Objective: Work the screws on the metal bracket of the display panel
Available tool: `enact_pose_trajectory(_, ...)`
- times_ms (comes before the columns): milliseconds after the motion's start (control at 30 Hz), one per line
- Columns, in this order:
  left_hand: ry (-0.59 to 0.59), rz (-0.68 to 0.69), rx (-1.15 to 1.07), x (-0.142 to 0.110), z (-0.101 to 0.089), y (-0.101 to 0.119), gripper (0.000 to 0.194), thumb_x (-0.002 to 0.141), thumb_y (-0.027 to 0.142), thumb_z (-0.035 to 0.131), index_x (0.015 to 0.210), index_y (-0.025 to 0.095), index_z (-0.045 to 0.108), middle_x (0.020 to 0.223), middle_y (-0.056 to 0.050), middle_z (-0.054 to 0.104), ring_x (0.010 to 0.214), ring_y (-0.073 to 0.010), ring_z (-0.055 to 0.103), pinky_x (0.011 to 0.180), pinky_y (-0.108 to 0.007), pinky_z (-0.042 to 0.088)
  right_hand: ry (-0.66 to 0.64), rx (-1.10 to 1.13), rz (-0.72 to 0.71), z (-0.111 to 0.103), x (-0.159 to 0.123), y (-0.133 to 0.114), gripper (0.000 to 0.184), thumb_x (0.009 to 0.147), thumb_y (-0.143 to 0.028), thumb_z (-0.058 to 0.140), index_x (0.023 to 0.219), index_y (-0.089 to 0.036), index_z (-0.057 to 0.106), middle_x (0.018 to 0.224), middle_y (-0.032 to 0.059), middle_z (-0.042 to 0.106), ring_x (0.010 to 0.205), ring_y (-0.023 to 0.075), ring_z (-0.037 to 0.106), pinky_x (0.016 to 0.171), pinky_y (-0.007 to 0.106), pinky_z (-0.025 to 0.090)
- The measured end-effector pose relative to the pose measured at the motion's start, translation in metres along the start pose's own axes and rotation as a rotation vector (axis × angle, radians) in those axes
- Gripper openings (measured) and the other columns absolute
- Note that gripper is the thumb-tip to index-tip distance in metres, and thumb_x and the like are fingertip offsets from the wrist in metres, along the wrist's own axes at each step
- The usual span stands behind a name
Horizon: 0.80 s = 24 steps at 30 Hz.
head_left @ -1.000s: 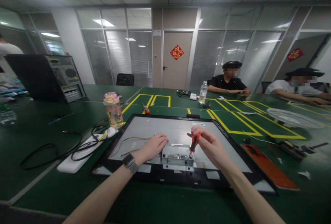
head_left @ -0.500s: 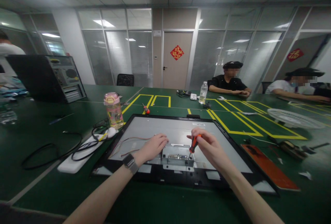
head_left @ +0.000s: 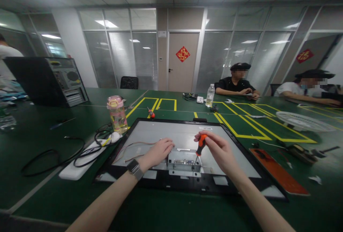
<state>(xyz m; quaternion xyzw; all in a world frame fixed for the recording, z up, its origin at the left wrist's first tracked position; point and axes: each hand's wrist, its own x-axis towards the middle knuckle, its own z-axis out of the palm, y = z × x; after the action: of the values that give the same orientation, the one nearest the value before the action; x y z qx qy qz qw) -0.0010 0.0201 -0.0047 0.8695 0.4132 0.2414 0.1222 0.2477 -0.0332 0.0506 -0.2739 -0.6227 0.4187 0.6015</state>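
Observation:
Face down on the green table lies a flat monitor panel with a grey metal back and black frame. A small metal housing with a row of connectors sits near its close edge. My right hand holds a red and black screwdriver by the handle; its tip points down at the housing's right end. Whether the tip sits in a screw is too small to tell. My left hand rests flat at the housing's left side, fingers stretched out and holding nothing. Thin wires run to its left.
Left of the panel are a white power strip, black cables and a pink-lided bottle. A second screwdriver lies beyond. An orange-brown board lies to the right. A computer case stands far left; people sit across the table.
The fingers of my right hand have shifted round the screwdriver handle, which stays over the same spot. My left hand has stayed put. A person across the table has raised a hand slightly.

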Motion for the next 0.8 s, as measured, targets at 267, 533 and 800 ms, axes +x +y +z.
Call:
enact_pose_trajectory(267, -0.004, 0.008, -0.012, 0.000, 0.001, -0.002, 0.034, 0.100, 0.026, 0.034, 0.110, 0.019, 0.066, 0.120, -0.007, 0.061, 0.110, -0.0196, 0.057, 0.101, -0.033, 0.043, 0.094, -0.379, -0.254, 0.000, -0.003, 0.000, 0.024, 0.091, -0.030, 0.054, 0.109, -0.029, 0.070, 0.101, 0.0060, 0.066, 0.094, 0.0230, 0.062, 0.085, 0.039, 0.047)
enact_pose_trajectory(533, -0.020, 0.016, -0.011, 0.002, 0.002, -0.003, 0.034, 0.100, 0.027, 0.034, 0.109, 0.019, 0.065, 0.119, -0.008, 0.061, 0.111, -0.0201, 0.057, 0.102, -0.033, 0.043, 0.099, -0.352, -0.220, -0.002, -0.002, 0.009, 0.027, 0.090, -0.028, 0.057, 0.116, -0.027, 0.065, 0.096, 0.0055, 0.067, 0.088, 0.0214, 0.063, 0.081, 0.038, 0.050)
enact_pose_trajectory(800, -0.016, 0.031, -0.009, 0.003, 0.003, -0.006, 0.035, 0.101, 0.028, 0.033, 0.110, 0.018, 0.065, 0.120, -0.008, 0.061, 0.112, -0.0199, 0.056, 0.104, -0.033, 0.041, 0.132, -0.295, -0.190, -0.003, -0.003, 0.005, 0.028, 0.091, -0.032, 0.052, 0.113, -0.026, 0.068, 0.105, 0.0069, 0.067, 0.092, 0.0229, 0.065, 0.087, 0.042, 0.049)
